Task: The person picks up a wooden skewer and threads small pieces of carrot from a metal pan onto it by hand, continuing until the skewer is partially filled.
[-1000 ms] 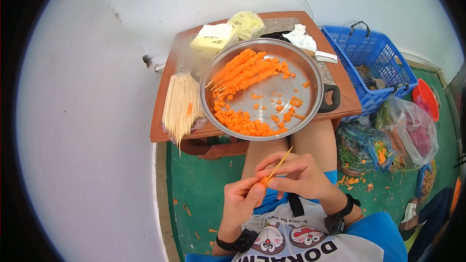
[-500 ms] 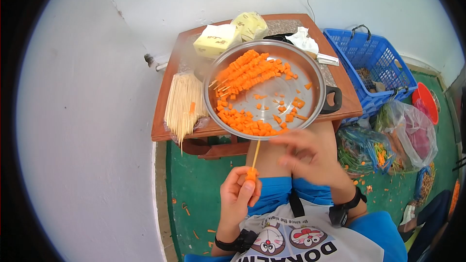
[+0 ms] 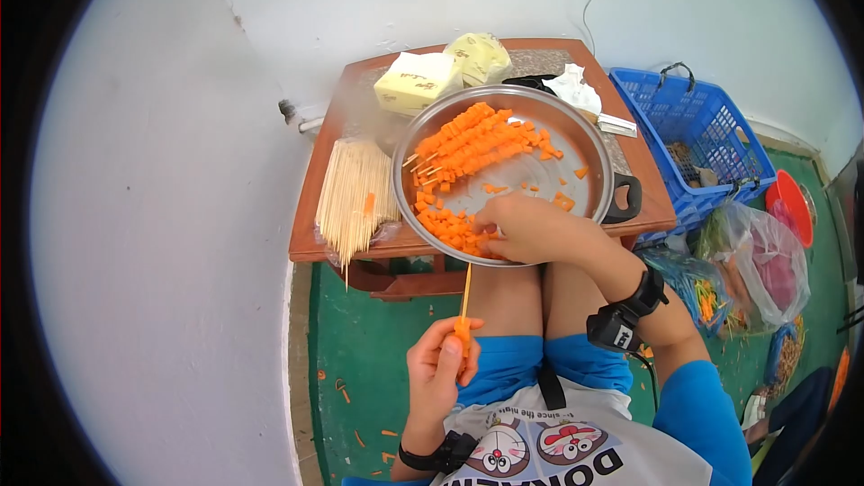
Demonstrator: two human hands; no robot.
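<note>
My left hand is closed around a wooden skewer with a few orange carrot pieces on its lower part. The skewer's bare end points up toward the rim of a wide metal pan. My right hand is inside the pan, its fingers curled down into loose carrot cubes. Whatever lies between those fingertips is hidden. Several skewers full of carrot pieces rest side by side in the pan's upper left.
Left of the pan, a bundle of bare skewers lies on the wooden table. Tissue packs stand behind it. To the right are a blue crate, a red basin and plastic bags of vegetables on the green floor.
My right hand has moved from in front of the pan's rim up into the loose carrot cubes. My left hand still holds the skewer in nearly the same place.
</note>
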